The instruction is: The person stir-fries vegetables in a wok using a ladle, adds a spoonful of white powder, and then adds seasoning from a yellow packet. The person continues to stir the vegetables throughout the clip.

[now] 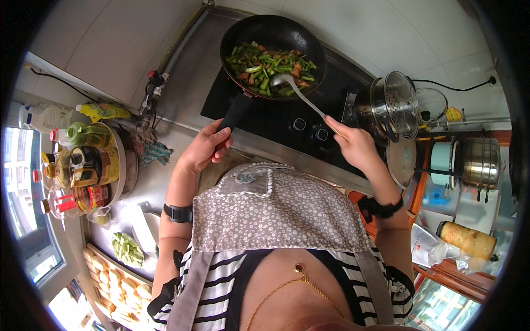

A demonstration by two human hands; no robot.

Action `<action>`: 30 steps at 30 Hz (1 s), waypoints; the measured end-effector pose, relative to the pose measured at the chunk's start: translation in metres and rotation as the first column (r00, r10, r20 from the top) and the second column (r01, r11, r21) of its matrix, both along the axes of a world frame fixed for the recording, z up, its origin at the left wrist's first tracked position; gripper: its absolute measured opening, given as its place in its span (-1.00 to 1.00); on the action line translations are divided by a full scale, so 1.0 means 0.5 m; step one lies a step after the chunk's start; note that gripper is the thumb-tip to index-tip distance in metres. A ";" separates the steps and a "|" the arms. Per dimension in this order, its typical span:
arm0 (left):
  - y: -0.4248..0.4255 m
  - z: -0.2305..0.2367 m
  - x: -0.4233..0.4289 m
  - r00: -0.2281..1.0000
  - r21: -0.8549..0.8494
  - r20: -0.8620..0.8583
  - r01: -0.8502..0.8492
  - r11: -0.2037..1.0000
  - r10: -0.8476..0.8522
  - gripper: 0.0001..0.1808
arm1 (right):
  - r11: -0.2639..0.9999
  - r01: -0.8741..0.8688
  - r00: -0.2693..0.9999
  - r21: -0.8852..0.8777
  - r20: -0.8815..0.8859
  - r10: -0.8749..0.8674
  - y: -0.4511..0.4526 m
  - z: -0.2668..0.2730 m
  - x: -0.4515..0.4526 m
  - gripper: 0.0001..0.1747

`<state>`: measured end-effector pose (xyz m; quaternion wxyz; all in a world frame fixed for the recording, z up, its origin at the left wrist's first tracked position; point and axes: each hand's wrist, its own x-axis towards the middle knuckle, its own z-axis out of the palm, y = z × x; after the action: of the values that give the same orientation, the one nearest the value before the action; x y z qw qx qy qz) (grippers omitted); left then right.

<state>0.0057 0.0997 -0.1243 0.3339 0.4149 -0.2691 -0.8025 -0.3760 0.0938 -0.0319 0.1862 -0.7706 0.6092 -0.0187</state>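
My left hand (pixel 210 142) grips the black handle (pixel 237 111) of a dark wok (pixel 285 33), which is on the black glass cooktop (pixel 273 118). Chopped green vegetable pieces and browned meat (pixel 269 68) lie in the wok, mostly toward its near side. In my right hand (pixel 354 142) is the wooden-looking end of a metal ladle (pixel 304 97). Its bowl rests among the food at the near side of the wok, and part of it may be buried there.
Right of the cooktop stands a steamer pot (pixel 370 105) with a glass lid (pixel 401 105). Several bottles (pixel 93 165) crowd a round rack at left. Below them are a cleaver (pixel 145 231), cut green pieces on a plate (pixel 127 249) and a gas valve (pixel 154 78) behind.
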 end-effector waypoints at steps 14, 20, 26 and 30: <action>-0.001 -0.011 -0.001 1.000 -0.028 -0.023 0.014 1.000 -0.014 -0.57 | 0.926 0.365 0.844 -0.100 0.455 -0.284 -0.254 -0.150 0.126 -0.38; 0.002 -0.008 -0.002 0.999 -0.019 -0.033 -0.009 1.000 0.009 -0.57 | 0.980 0.111 0.671 0.167 0.715 -0.198 -0.264 -0.172 0.168 -0.39; -0.001 -0.002 -0.001 1.000 -0.019 0.004 0.000 1.000 0.000 -0.56 | 0.844 -0.403 0.908 -0.355 -0.270 0.320 -0.178 -0.094 0.047 -0.25; -0.002 -0.001 0.001 1.000 -0.023 -0.008 0.007 1.000 -0.007 -0.55 | 0.868 -0.405 0.842 -0.287 -0.488 0.231 -0.156 -0.061 -0.035 -0.22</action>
<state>0.0062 0.0989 -0.1250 0.3371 0.4070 -0.2785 -0.8020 -0.3933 0.0158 -0.0623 -0.1073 -0.8676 0.4806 0.0696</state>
